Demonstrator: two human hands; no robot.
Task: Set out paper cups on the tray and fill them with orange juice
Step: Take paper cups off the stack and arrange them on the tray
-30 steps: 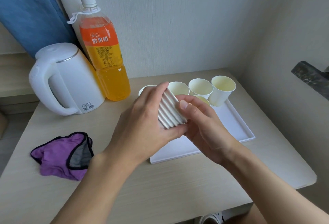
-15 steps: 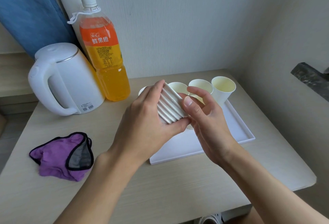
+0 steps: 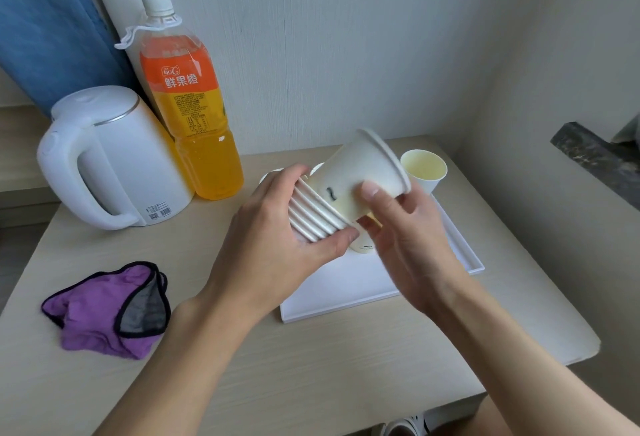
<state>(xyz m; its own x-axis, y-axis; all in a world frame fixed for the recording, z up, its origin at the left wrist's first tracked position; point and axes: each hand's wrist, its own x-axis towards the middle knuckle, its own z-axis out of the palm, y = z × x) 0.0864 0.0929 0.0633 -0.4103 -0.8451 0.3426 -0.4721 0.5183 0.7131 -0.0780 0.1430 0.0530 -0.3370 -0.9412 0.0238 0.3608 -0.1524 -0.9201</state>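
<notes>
My left hand [image 3: 273, 238] grips a stack of white paper cups [image 3: 317, 215] held above the white tray [image 3: 346, 286]. My right hand [image 3: 408, 238] pinches a single paper cup [image 3: 360, 172], most of its length drawn out of the stack, rim pointing up and to the right. One empty cup [image 3: 424, 169] stands at the tray's far right corner. Other cups on the tray are mostly hidden behind my hands. The orange juice bottle [image 3: 194, 117], capped, stands on the table to the left of the tray.
A white electric kettle [image 3: 104, 158] stands left of the bottle. A purple cloth [image 3: 107, 311] lies on the table at the near left. Walls close the table at the back and right. A dark ledge [image 3: 595, 155] juts out at the right.
My right hand has pulled one cup up and to the right, most of its length out of the stack. My left hand keeps the stack in about the same place.
</notes>
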